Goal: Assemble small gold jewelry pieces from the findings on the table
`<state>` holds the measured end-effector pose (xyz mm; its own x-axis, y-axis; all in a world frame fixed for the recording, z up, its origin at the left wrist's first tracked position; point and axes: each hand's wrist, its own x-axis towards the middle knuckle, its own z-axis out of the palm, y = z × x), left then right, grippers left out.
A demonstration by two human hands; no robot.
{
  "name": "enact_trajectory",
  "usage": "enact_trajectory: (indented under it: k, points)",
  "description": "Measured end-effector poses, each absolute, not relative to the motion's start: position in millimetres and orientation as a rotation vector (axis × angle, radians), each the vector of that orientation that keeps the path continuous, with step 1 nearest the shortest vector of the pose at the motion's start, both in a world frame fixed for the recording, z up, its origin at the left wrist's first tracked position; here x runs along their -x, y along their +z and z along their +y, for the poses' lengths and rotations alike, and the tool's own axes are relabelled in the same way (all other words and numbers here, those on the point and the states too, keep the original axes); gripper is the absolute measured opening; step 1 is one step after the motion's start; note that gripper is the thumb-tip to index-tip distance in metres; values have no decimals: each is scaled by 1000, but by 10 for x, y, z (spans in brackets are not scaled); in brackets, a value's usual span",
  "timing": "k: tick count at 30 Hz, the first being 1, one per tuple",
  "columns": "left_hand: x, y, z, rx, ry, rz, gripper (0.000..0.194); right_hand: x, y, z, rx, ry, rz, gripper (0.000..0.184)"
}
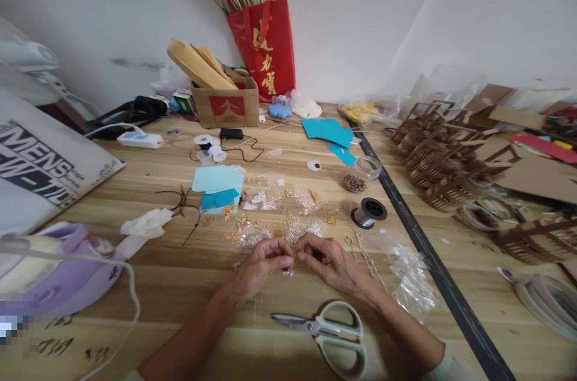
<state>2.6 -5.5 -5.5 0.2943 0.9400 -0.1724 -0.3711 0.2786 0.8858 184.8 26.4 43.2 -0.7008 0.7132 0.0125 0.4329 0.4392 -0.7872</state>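
Note:
My left hand (265,262) is closed in a pinch over the middle of the wooden table. Just under its fingertips show some tiny silvery beads (287,273); whether they hang from the fingers or lie on the table, I cannot tell. My right hand (328,262) faces it, thumb and forefinger pinched together a short gap away. What sits in either pinch is too small to make out. Beyond the fingertips lie silvery beads (294,233) and gold-coloured findings (247,222), some on small plastic bags. Scissors (315,326) with pale green handles lie between my forearms.
Right of my hands are a spool of fine wire (369,213), a chain (370,261) and crumpled clear bags (412,279). A round tub of brown beads (355,181) stands behind. Blue cards (220,198) lie left, near a purple iron-like appliance (72,267). Brown slatted baskets (433,158) crowd the right.

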Motion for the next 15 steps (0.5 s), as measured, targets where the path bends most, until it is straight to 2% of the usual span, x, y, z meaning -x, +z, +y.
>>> enact_trajectory:
  k: [3,9,15]
  points:
    - [-11,-46,-50,-933,994,891,10,-1888,492,284,936,1180,-2397,8]
    - [-9,4,-38,-993,961,993,13,-1952,566,305,858,1054,-2518,20]
    - [-20,12,-41,-1059,936,1044,16,-1969,621,279,922,843,-2629,12]
